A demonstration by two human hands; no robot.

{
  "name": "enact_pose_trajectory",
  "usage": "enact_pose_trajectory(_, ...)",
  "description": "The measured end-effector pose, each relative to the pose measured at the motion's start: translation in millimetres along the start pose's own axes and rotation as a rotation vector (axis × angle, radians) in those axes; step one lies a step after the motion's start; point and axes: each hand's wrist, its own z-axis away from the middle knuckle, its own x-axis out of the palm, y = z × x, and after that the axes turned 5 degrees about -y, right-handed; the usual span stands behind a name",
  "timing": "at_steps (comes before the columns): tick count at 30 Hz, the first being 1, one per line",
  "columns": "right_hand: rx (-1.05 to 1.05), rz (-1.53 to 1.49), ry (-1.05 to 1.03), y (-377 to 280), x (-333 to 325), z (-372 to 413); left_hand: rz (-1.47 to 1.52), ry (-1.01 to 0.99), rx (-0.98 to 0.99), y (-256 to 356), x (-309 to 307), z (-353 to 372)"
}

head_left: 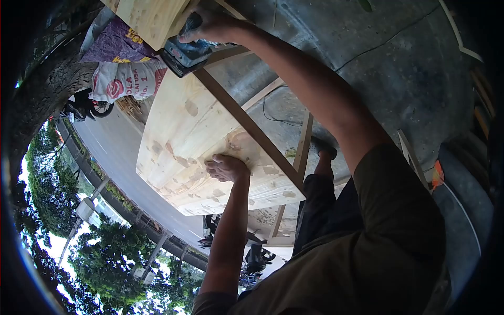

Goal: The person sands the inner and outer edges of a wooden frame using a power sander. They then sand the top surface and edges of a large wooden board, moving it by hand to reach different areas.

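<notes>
My left hand (228,168) rests on a pale wooden panel (178,131), empty, its fingers slightly bent and lying against the surface. Darker smeared patches mark the wood around it. At the panel's far end, my right hand (202,29) is closed on a blue-grey electric sander (188,54) with a dark rounded front and boxy base. The sander sits where the panel meets another pale board (149,18). The sander's underside and some of my right fingers are hidden.
Wooden frame legs (303,144) stand under the panel, with a thin dark cable (273,113) on the concrete floor (388,79). A printed white sack (123,81) and a purple sack (118,44) lie beyond. A tree trunk (50,84), a road (121,144) and parked motorbikes (257,257) are outside.
</notes>
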Motion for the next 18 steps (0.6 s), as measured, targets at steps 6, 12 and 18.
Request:
enact_pose_trajectory(6, 0.219, -0.035, -0.097, -22.3, -11.0, 243.4, -0.029, 0.017, 0.028, -2.7, 0.4, -1.1)
enact_pose_trajectory(12, 0.386, -0.099, -0.156, -28.4, -15.4, 414.1, 0.004, 0.028, 0.040, -7.5, 4.0, -4.8)
enact_pose_trajectory(18, 0.272, -0.182, -0.035, 4.1, -1.3, 284.6, -0.022, -0.005, -0.004, -4.6, 1.6, -6.9)
